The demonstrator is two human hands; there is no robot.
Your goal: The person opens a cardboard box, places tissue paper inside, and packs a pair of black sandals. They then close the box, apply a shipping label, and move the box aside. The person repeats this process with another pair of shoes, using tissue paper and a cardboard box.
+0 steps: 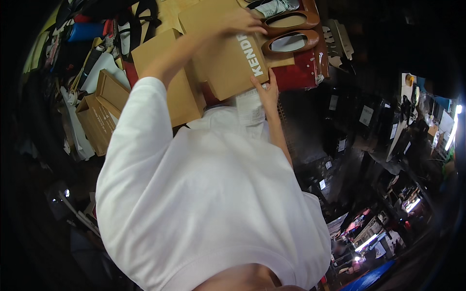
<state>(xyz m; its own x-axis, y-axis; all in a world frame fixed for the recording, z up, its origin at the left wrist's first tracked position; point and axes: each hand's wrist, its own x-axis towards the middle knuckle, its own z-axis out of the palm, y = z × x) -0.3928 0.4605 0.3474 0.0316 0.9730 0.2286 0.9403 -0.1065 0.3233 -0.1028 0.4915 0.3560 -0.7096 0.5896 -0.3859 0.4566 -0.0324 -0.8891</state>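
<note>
The blurred left hand (243, 22) hides part of the lettered box (225, 65).

At the top of the frame there is a bench (302, 72), of which the bare part is red and shiny. To the right of it the room becomes very dark, and one can distinguish black box-like objects (366, 115) with pale labels. Near the right edge, a white tube lamp (454, 127) shines strongly. In the lower right, smaller lamps (366, 242) light a crowded part of the room, and below them runs a blue strip (370, 276). The lower left is dim, with a slanting pale bar (80, 216).
</note>
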